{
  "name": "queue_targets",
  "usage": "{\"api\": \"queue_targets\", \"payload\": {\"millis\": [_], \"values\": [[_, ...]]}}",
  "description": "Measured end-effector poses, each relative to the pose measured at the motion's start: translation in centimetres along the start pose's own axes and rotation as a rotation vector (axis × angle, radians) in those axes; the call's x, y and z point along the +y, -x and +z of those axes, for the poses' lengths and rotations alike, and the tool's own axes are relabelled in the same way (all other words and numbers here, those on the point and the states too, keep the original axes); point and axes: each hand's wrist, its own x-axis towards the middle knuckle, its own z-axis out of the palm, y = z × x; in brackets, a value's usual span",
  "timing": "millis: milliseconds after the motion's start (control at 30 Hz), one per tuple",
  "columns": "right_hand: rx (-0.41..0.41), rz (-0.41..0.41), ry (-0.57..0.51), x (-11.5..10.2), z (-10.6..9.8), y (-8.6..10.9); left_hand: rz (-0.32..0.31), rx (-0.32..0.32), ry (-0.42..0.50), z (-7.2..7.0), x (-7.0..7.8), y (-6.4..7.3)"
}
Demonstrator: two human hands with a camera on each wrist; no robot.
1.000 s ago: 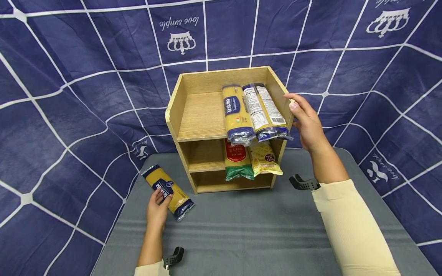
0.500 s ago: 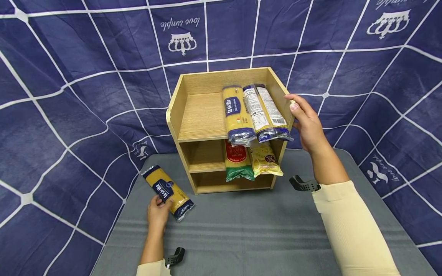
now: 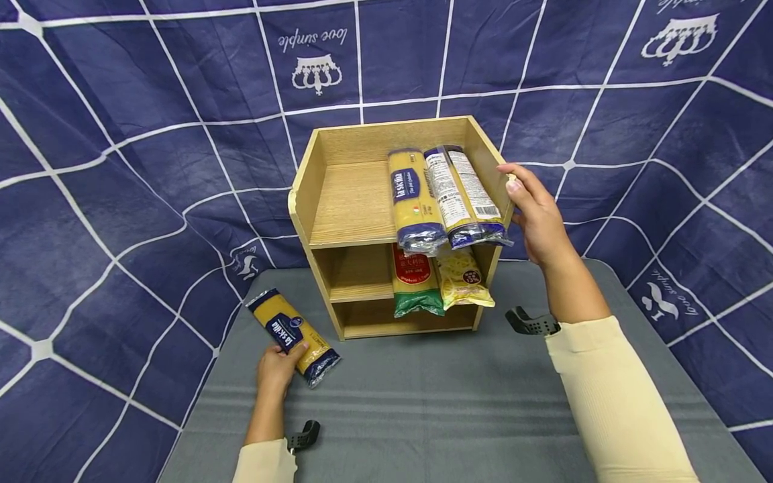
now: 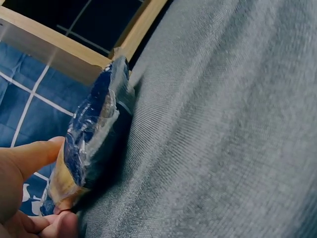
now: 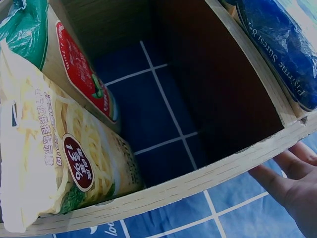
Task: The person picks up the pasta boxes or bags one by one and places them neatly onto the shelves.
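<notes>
My left hand [image 3: 276, 367] holds a pack of spaghetti [image 3: 294, 335] by its near long side, thumb on top and fingers beneath. The pack is yellow with navy ends and lies slanted left of the wooden shelf [image 3: 315, 249]. In the left wrist view, the pack's crinkled end [image 4: 91, 134] is tilted, one side close to the grey cloth. My right hand [image 3: 537, 218] grips the front edge of the shelf's right side panel. The right wrist view shows its fingers [image 5: 272, 184] against the panel's outer face; the thumb is hidden there.
Two pasta packs, one label-up [image 3: 413, 194] and one back-up [image 3: 461, 191], lie on the top tier. Below sit a red-and-green spaghetti pack [image 3: 417, 282] and a yellow noodle bag [image 3: 464, 278], both jutting forward. Blue checked cloth [image 3: 386, 60] hangs behind the grey-covered table [image 3: 435, 402].
My left hand's fingers have slid from the pack's top to underneath its near side, with the thumb now on top. The pack stays nearly in place. The right hand has not moved.
</notes>
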Motion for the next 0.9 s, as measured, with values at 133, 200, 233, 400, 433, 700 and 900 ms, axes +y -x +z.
{"api": "queue_targets", "payload": {"millis": [133, 200, 233, 400, 433, 700, 900], "values": [[-0.005, -0.001, 0.0, 0.0, 0.0, 0.0, -0.015, -0.024, 0.017, -0.1, -0.2, -0.3], [-0.005, 0.0, 0.0, 0.1, 0.0, -0.1, -0.025, -0.053, 0.06, -0.1, -0.4, -0.4], [-0.004, 0.001, 0.001, 0.1, 0.0, -0.1, -0.032, -0.067, 0.09, -0.1, -0.5, -0.5], [-0.002, -0.002, 0.002, 0.2, -0.1, -0.1, -0.07, -0.109, 0.236, -0.2, -0.4, -0.6], [-0.003, -0.002, 0.0, 0.1, -0.1, 0.0, -0.077, -0.113, 0.257, -0.3, -0.3, -0.5], [-0.009, -0.001, 0.001, 0.1, 0.0, -0.1, -0.133, -0.15, 0.364, -1.1, 0.1, 0.0], [-0.012, -0.005, 0.002, 0.2, -0.1, -0.1, -0.16, -0.163, 0.423, -1.4, -0.1, 0.2]]}}
